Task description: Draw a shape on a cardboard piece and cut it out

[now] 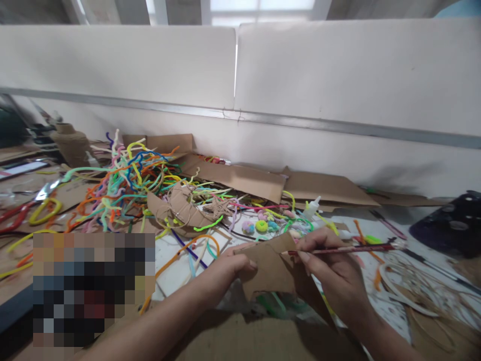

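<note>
My left hand grips the left edge of a brown piece of cardboard, thumb on top. Pinched between the fingers of my right hand is a dark red pencil, its sharpened tip at the upper part of the cardboard. Faint lines show on the cardboard near the tip. Just beyond it lie small pompoms and a yellow ring. A cardboard crescent and a twine-wrapped star rest behind my left hand.
A tangled heap of coloured pipe cleaners covers the left. Cardboard sheets lean along the white wall. A white glue bottle lies behind my right hand. Loose cord and a dark spotted object are at the right; yellow-handled scissors at far left.
</note>
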Tool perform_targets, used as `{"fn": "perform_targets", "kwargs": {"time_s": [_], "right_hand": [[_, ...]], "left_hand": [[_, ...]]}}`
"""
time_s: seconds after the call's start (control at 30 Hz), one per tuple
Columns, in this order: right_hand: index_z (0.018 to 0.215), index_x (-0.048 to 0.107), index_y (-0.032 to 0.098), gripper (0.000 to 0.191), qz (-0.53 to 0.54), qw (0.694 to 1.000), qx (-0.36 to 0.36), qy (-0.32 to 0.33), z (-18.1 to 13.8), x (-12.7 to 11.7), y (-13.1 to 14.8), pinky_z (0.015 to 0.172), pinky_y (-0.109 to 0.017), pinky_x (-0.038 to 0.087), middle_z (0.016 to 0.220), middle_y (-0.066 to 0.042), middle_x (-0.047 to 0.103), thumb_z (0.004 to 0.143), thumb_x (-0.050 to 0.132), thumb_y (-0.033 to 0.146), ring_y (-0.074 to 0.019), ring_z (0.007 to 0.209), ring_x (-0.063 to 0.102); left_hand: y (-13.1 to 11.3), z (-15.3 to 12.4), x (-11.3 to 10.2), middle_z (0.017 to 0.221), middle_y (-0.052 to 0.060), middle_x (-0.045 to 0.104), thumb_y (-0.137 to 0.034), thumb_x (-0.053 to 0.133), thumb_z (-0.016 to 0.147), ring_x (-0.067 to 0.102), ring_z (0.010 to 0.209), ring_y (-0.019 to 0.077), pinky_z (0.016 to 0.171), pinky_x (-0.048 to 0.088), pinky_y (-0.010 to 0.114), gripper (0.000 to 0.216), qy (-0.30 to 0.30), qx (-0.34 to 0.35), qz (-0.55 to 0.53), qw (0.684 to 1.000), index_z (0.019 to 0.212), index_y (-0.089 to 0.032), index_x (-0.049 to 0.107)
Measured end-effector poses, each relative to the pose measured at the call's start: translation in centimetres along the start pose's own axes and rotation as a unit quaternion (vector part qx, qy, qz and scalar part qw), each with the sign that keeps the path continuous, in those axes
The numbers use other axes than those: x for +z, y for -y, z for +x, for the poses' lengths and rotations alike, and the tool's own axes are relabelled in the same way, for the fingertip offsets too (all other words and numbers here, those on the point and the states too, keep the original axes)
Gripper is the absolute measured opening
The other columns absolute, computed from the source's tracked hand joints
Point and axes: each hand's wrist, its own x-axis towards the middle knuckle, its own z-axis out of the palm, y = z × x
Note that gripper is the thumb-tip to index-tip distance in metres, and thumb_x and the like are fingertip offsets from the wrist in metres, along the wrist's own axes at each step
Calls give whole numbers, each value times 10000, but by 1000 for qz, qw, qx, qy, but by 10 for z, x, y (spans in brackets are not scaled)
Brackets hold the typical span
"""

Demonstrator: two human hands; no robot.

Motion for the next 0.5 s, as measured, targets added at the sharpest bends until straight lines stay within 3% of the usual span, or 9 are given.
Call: {"fn": "perform_targets", "kwargs": {"time_s": [0.27,0.5], "right_hand": [[815,624,269,146,-3,1000,6,-17,-1,2,4,587,-303,384,730,37,573,922,619,170,-174,636,506],[831,632,267,129,-6,1000,-4,-9,0,0,1,611,-316,435,751,16,612,935,615,193,-195,684,565]], "left_hand": [[0,0,0,770,49,645,-254,674,578,575,731,186,657,432,280,356,4,-4,-12,1000,911,-145,737],[2,0,-3,778,51,628,-251,684,593,571,760,193,679,433,289,309,-4,0,-5,1000,880,-143,721]]}}
